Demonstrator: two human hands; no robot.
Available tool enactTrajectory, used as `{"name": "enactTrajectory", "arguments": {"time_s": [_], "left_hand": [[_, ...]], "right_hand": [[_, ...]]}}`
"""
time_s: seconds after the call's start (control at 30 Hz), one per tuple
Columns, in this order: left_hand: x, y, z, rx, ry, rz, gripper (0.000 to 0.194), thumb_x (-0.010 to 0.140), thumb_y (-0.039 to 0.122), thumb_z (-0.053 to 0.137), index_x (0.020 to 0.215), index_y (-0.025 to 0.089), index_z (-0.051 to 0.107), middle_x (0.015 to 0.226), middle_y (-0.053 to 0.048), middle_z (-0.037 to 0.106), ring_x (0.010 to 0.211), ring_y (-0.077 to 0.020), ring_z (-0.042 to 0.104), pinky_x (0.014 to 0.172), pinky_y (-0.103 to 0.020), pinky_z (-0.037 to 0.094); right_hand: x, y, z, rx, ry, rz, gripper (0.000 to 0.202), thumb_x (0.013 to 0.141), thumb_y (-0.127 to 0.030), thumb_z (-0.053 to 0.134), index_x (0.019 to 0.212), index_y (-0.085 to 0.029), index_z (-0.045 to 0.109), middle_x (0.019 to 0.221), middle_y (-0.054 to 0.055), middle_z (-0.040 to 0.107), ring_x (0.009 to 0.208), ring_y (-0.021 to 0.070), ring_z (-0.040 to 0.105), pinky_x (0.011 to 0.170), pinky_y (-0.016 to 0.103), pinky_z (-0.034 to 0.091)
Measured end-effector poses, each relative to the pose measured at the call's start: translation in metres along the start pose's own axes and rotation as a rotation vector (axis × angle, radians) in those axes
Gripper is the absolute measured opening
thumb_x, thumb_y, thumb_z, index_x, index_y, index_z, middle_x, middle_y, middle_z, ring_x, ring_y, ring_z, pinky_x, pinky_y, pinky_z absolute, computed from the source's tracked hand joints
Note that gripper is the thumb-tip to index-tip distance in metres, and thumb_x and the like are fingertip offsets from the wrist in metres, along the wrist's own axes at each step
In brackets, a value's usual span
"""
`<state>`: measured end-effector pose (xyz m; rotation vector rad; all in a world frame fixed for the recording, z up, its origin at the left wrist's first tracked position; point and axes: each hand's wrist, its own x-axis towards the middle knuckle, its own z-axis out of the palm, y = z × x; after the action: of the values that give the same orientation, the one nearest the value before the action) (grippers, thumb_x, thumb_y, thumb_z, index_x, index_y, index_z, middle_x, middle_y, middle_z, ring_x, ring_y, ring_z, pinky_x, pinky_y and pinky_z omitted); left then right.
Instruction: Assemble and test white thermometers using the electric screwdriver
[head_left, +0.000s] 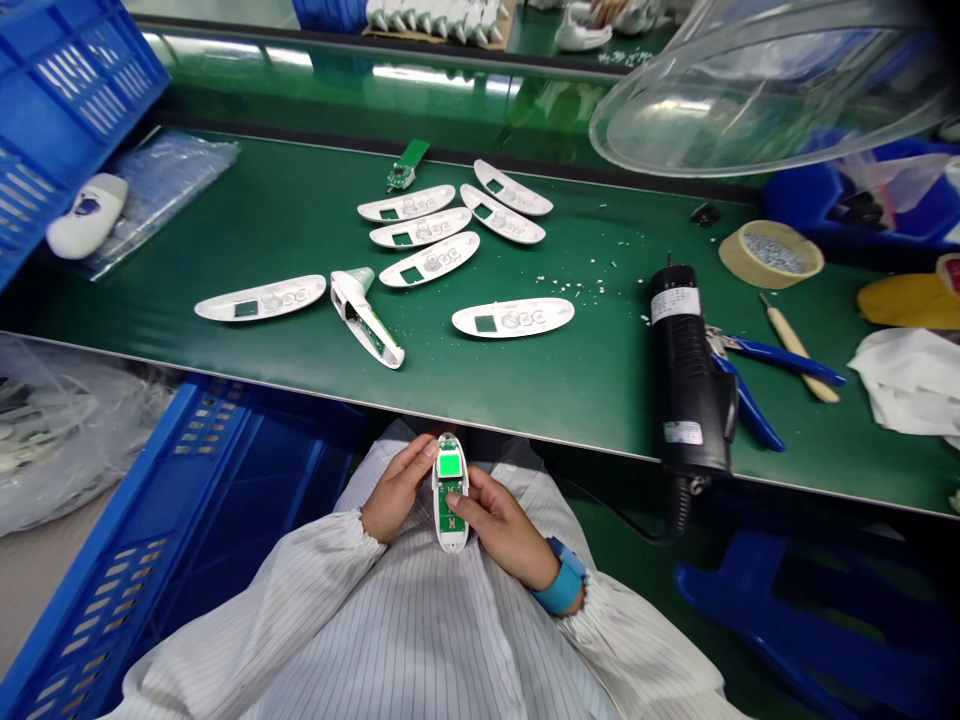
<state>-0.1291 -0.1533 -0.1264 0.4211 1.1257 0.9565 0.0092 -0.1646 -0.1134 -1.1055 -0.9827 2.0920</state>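
Over my lap, below the bench edge, I hold a white handheld device housing with its green circuit board exposed and a small screen lit bright green. My left hand grips the upper left side of the housing. Closed round its right side is my right hand, with the thumb lying on the circuit board. On the bench in front lie several white oval cover plates, one of them on its own. Left of it rests another opened white device, its board partly showing.
A black electric screwdriver lies at the right, beside blue-handled cutters, a wooden-handled tool and a round tub of small metal parts. Blue crates flank the left. A clear dome overhangs the back right.
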Motion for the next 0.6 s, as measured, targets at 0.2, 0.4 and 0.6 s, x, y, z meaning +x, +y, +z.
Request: {"name": "enactTrajectory", "arguments": {"time_s": [0.2,0.4,0.6], "left_hand": [[-0.0001,-0.0016,-0.0002,-0.018,0.003,-0.005,0.034,0.072,0.040,0.062,0.098,0.018,0.059,0.092,-0.003,0.063,0.091,-0.0168,0.056,0.090,-0.030,0.037],[-0.0011,-0.0015,-0.0018,0.003,-0.010,0.012,0.034,0.074,0.041,0.060,0.100,0.018,0.059,0.091,-0.003,0.064,0.090,-0.0161,0.056,0.090,-0.030,0.037],[-0.0010,-0.0016,-0.0012,-0.013,0.006,0.002,0.040,0.071,0.042,0.063,0.102,0.017,0.059,0.099,-0.005,0.064,0.095,-0.0179,0.056,0.093,-0.032,0.035]], "right_hand": [[-0.0010,0.0002,0.0000,0.004,-0.001,0.002,0.026,0.076,-0.039,0.058,0.088,-0.018,0.048,0.079,0.000,0.053,0.076,0.0128,0.052,0.072,0.026,0.040],[-0.0005,0.0000,-0.0001,0.006,-0.001,0.000,0.027,0.076,-0.039,0.058,0.087,-0.017,0.048,0.078,0.000,0.052,0.076,0.0122,0.051,0.071,0.025,0.040],[-0.0003,-0.0005,0.0003,0.009,-0.007,-0.002,0.027,0.075,-0.038,0.059,0.087,-0.016,0.047,0.079,0.000,0.052,0.075,0.0114,0.051,0.072,0.024,0.040]]}}
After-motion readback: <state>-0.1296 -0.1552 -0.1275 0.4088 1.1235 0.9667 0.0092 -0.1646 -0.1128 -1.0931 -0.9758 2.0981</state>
